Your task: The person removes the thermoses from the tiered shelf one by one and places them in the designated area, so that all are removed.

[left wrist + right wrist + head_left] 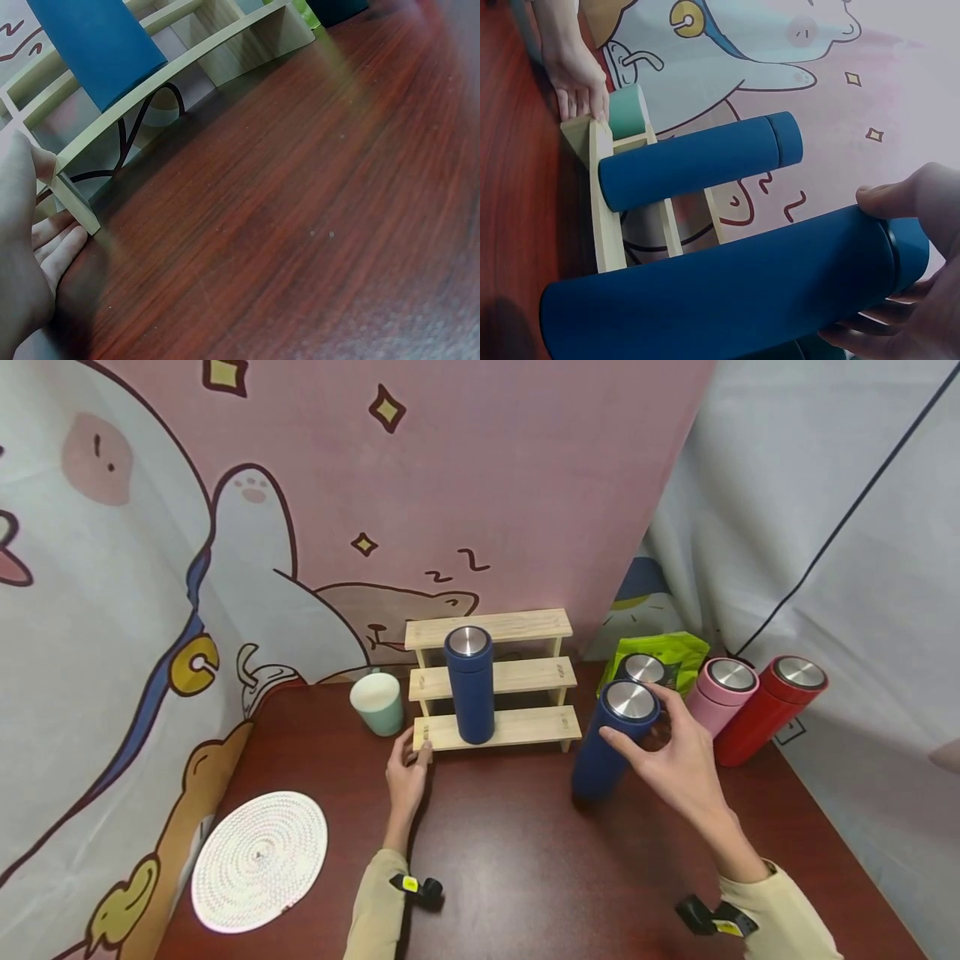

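My right hand (686, 768) grips a dark blue thermos (600, 760) with a steel-topped lid, thumb and fingers around its upper end. Whether its base touches the table cannot be told. A second blue thermos (472, 693) stands upright on the lowest step of a three-tier wooden shelf (532, 724), left of its middle. At that step's left end, my left hand (407, 781) holds the shelf. In the left wrist view the thumb lies on the board (202, 51), and the other fingers reach around the end support (79, 202).
Behind the held thermos stand another dark thermos (645, 668), a pink thermos (720, 697), a red thermos (772, 710) and a green bag (682, 652). A pale green cup (381, 710) sits left of the shelf. Front left lies a round white woven mat (258, 856).
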Demonstrator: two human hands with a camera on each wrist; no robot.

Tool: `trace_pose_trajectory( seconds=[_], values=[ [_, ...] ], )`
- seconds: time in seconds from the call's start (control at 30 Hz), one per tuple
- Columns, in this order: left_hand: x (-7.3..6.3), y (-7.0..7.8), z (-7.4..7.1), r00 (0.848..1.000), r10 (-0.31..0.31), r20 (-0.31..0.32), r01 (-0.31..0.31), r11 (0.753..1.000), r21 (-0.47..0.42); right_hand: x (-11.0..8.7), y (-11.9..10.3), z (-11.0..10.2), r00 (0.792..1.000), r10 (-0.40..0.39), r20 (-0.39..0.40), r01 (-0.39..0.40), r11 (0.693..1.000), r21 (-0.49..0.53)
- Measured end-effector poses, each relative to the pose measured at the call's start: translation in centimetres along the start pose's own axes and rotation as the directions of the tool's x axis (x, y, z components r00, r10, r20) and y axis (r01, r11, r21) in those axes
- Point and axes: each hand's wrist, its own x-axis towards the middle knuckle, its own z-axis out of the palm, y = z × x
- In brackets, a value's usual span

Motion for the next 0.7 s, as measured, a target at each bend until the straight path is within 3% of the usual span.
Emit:
trace_pose_trajectory(
  seconds=[0.3,0.53,0.7],
  values=[
    [0.0,-0.1,0.1,1.000,0.008,-0.004,-0.008,1.000,-0.004,-1.7,1.1,-2.1,0.996,0.090,-0.004,-0.090,0.996,-0.023],
    [-0.1,0.2,0.1,1.000,0.011,-0.002,-0.011,1.000,-0.027,-2.3,3.2,-3.6,0.992,0.108,-0.059,-0.113,0.989,-0.097],
    [-0.3,0.5,0.0,1.000,-0.006,-0.004,0.006,1.000,-0.020,-2.7,4.6,-4.6,0.977,0.182,-0.108,-0.195,0.973,-0.126]
  ],
)
